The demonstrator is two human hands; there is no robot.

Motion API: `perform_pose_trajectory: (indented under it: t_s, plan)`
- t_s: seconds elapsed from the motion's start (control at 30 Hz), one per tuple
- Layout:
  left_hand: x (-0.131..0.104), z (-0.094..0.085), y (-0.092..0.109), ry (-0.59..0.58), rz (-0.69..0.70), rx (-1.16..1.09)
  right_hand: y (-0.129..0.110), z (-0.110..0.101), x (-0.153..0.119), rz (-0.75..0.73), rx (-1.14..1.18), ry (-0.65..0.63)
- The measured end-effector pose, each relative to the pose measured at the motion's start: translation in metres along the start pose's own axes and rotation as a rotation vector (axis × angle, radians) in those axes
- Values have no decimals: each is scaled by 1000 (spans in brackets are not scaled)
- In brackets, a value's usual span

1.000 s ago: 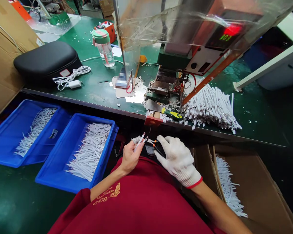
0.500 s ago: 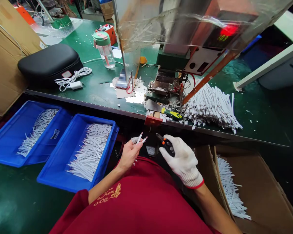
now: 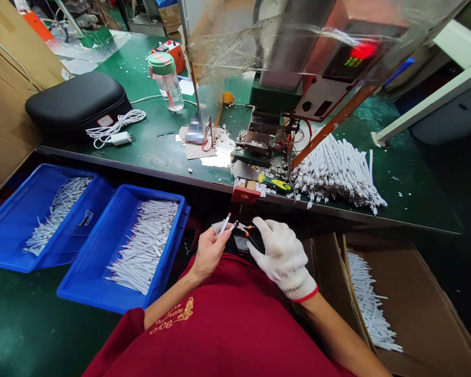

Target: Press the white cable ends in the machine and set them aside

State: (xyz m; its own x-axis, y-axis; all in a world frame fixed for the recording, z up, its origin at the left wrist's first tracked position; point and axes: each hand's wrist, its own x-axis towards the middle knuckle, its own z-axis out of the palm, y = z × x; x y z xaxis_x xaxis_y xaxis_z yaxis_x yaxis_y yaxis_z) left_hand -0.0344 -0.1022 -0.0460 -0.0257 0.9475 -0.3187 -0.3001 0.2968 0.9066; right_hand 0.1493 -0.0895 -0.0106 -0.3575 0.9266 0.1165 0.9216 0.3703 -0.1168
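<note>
My bare left hand point(image 3: 210, 252) pinches two short white cable pieces point(image 3: 224, 224) side by side, their tips pointing up and away from me. A grey wrap covers one of its fingers. On my right hand point(image 3: 284, 257) is a white knitted glove with a red cuff, and it is closed around small black and orange pliers point(image 3: 249, 234). The jaws of the pliers meet the tip of the right cable piece; whether they close on it cannot be made out. Both hands are in front of the red shirt, below the table edge.
Blue bins point(image 3: 121, 298) with white cables stand at the left, a cardboard box point(image 3: 427, 293) with more at the right. On the green table point(image 3: 153, 146) are a press machine point(image 3: 255, 141), a scraper point(image 3: 275, 183), a cable pile point(image 3: 337, 173), a bottle point(image 3: 168, 86) and a black case point(image 3: 78, 102).
My right hand has moved left, bringing the pliers from a gap away to the tip of the right cable piece. My left hand has hardly moved.
</note>
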Motion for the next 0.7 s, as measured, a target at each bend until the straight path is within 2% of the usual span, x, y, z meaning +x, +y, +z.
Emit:
perform_pose_trajectory:
  t_s: [0.37, 0.5, 0.6, 0.7]
  plan:
    - [0, -6, -8, 11, 5, -8, -8, 5, -3, 19, -48, -30]
    - [2, -6, -6, -6, -3, -62, -5, 6, -1, 101, 188, -60]
    - [5, -11, -2, -110, -85, -222, 2, 4, 3, 250, 466, -43]
    - [9, -22, 1, -299, -284, -494, 10, 3, 5, 410, 598, -5]
